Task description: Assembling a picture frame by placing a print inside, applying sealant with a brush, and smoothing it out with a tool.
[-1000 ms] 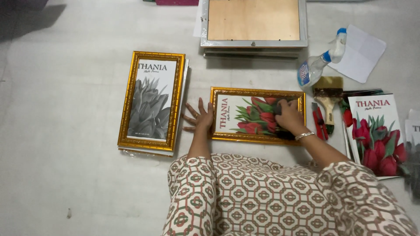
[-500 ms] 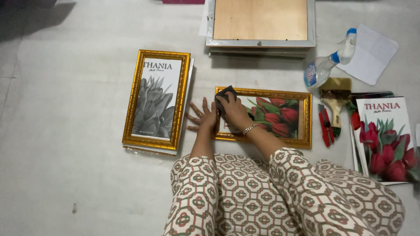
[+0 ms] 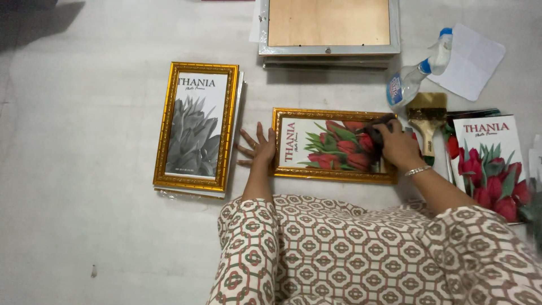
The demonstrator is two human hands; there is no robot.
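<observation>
A gold-framed picture of red tulips [image 3: 324, 146] lies flat on the pale floor in front of me. My left hand [image 3: 257, 148] rests spread on the floor, its fingers against the frame's left edge. My right hand [image 3: 395, 144] is closed on a dark cloth [image 3: 377, 127] and presses it on the glass near the frame's right end. A thin bracelet circles my right wrist.
A second gold frame [image 3: 197, 127] with a grey plant picture lies to the left on a stack. A wood-backed frame [image 3: 329, 25] lies ahead. A spray bottle [image 3: 418, 73], a paintbrush [image 3: 427, 118], a white paper [image 3: 473, 59] and tulip prints [image 3: 491, 164] lie right.
My right hand with the cloth swept from the frame's right side to its left end, then back to the right end. My left hand stayed at the left edge.
</observation>
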